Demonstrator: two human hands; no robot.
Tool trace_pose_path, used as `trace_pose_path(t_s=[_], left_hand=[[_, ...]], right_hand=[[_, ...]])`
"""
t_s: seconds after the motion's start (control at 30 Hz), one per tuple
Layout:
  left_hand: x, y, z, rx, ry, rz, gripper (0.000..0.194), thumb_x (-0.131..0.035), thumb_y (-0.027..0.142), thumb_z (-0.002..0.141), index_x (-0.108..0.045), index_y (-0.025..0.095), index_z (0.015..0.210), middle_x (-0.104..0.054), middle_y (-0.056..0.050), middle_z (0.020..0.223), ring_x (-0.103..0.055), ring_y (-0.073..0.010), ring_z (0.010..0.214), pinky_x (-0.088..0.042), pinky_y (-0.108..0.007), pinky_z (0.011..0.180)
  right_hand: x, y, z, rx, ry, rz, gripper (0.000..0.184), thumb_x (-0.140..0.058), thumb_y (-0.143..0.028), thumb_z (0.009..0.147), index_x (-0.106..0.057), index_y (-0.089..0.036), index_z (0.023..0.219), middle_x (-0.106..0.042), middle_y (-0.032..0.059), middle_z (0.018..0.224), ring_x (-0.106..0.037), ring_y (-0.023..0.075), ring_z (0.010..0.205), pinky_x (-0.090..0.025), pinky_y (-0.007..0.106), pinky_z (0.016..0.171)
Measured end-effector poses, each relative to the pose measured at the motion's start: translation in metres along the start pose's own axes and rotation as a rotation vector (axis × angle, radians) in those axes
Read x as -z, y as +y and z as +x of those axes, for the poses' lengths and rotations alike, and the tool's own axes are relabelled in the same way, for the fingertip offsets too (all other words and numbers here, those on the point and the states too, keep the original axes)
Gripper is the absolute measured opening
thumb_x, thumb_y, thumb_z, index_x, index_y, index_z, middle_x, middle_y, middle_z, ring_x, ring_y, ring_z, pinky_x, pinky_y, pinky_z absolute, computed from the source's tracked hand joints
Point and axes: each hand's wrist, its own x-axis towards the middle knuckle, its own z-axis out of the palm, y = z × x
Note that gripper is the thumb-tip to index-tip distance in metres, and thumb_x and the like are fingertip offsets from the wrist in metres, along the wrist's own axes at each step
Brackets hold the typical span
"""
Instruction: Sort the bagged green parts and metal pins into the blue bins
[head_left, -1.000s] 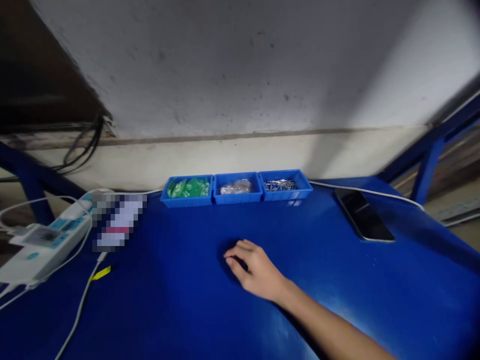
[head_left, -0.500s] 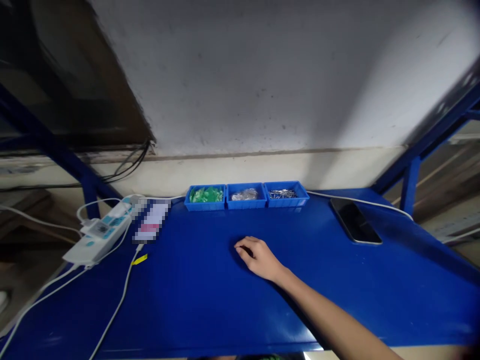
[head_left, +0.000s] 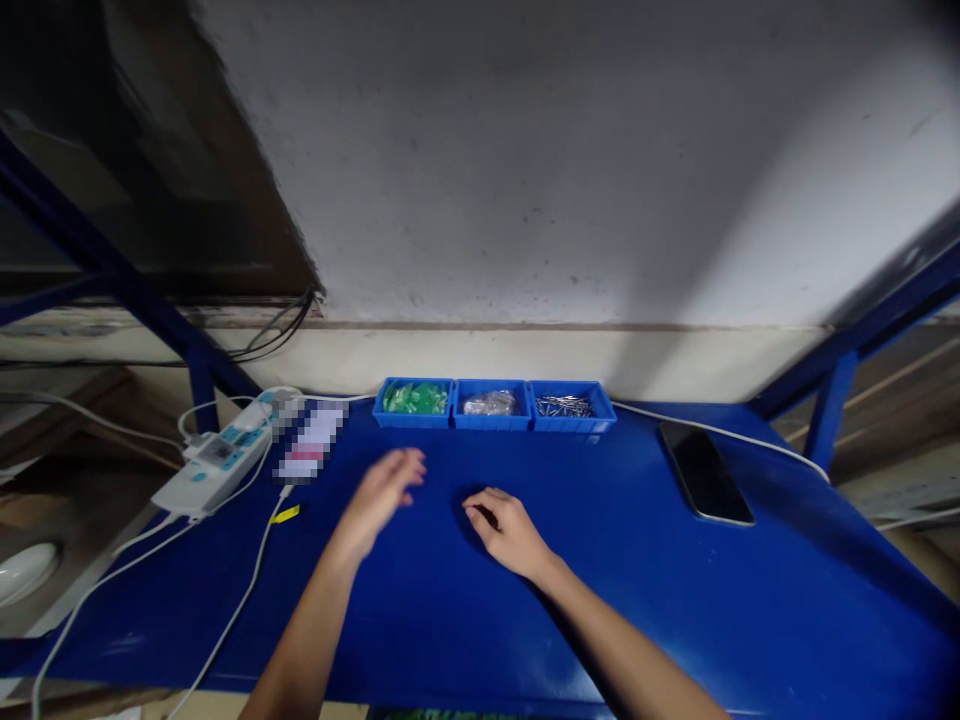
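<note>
My right hand [head_left: 510, 528] rests on the blue table [head_left: 675, 600] near its middle, fingers curled loosely down onto the surface with nothing visible in them. My left hand [head_left: 382, 492] hovers just left of it, fingers stretched out toward the bins, holding nothing. Three small blue bins stand in a row at the back edge: one with green parts [head_left: 414, 400], one with a clear bag of small parts [head_left: 490, 404], and one with metal screws or pins [head_left: 568, 405].
A black phone [head_left: 705, 472] with a white cable lies at the right. A white power strip [head_left: 217, 462] and a blurred card [head_left: 309, 446] sit at the left, with white cables and a yellow tag [head_left: 285, 515]. Blue frame posts stand at both sides.
My left hand has come into view and reached forward toward the bins. The right hand has stayed in place; the camera pulled back and tilted.
</note>
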Motion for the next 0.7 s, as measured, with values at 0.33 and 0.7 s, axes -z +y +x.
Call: trace_pose_path(t_s=[0.33, 0.7], left_hand=[[0.058, 0.010, 0.126, 0.036, 0.349, 0.012, 0.037, -0.059, 0.033, 0.072, -0.062, 0.019, 0.107, -0.066, -0.005, 0.095, -0.059, -0.0142, 0.072, -0.040, -0.019, 0.051], [0.021, -0.051, 0.075, -0.238, 0.402, -0.138, 0.067, -0.049, 0.007, 0.071, -0.026, 0.021, 0.133, -0.057, -0.009, 0.115, -0.059, -0.0155, 0.101, -0.046, -0.031, 0.088]], right_hand=[[-0.001, 0.001, 0.000, -0.004, -0.004, 0.009, 0.019, -0.046, -0.022, 0.089, -0.064, -0.021, 0.093, -0.066, 0.0031, 0.085, -0.059, 0.0163, 0.079, -0.043, 0.029, 0.075], [-0.001, -0.001, 0.004, -0.204, 0.048, 0.192, 0.028, -0.047, -0.038, 0.088, -0.060, -0.020, 0.106, -0.063, 0.0049, 0.087, -0.058, 0.0158, 0.070, -0.045, 0.028, 0.061]])
